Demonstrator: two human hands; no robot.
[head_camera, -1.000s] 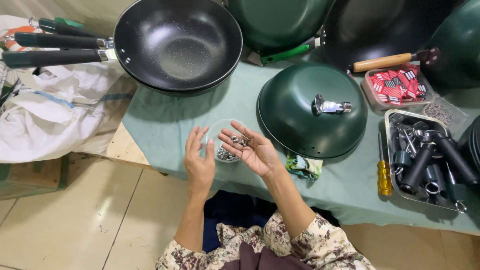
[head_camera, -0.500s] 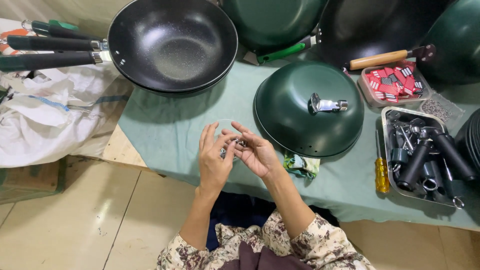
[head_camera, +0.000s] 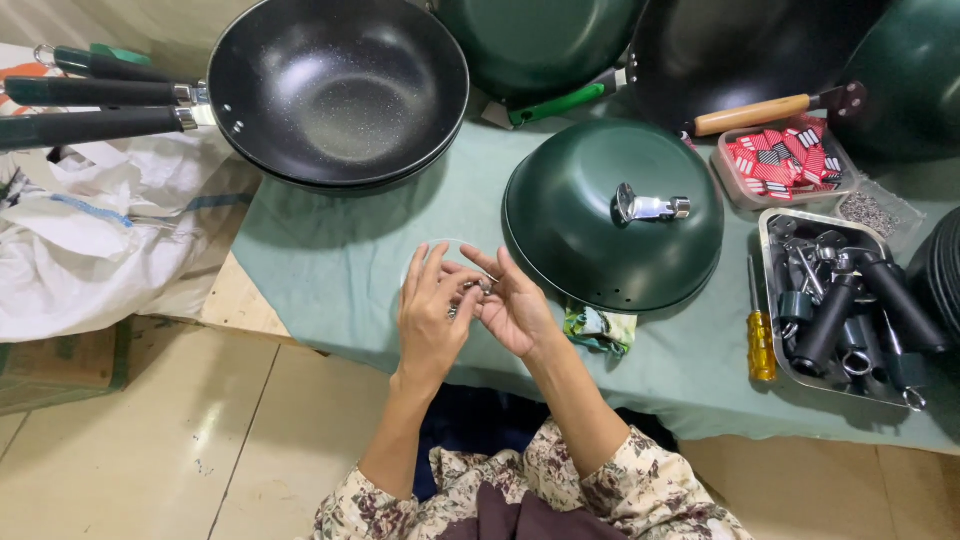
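Note:
My left hand (head_camera: 430, 315) and my right hand (head_camera: 515, 305) meet above a small clear dish (head_camera: 440, 250) near the front edge of the green tablecloth (head_camera: 400, 240). Between the fingertips of both hands sit small metal fasteners (head_camera: 478, 288); the right palm cups them while the left fingers pinch at them. An upturned dark green wok (head_camera: 612, 215) with a metal handle bracket (head_camera: 650, 208) on its top lies just right of my hands.
Black woks (head_camera: 340, 90) with long handles are stacked at the back left, more pans behind. At the right are a metal tray of black handles (head_camera: 850, 305), a tray of red packets (head_camera: 785, 160), and a yellow screwdriver (head_camera: 762, 345). A white sack (head_camera: 90, 250) lies left.
My left hand has risen from beside the dish and closed in on the right hand, so both now meet over the small fasteners.

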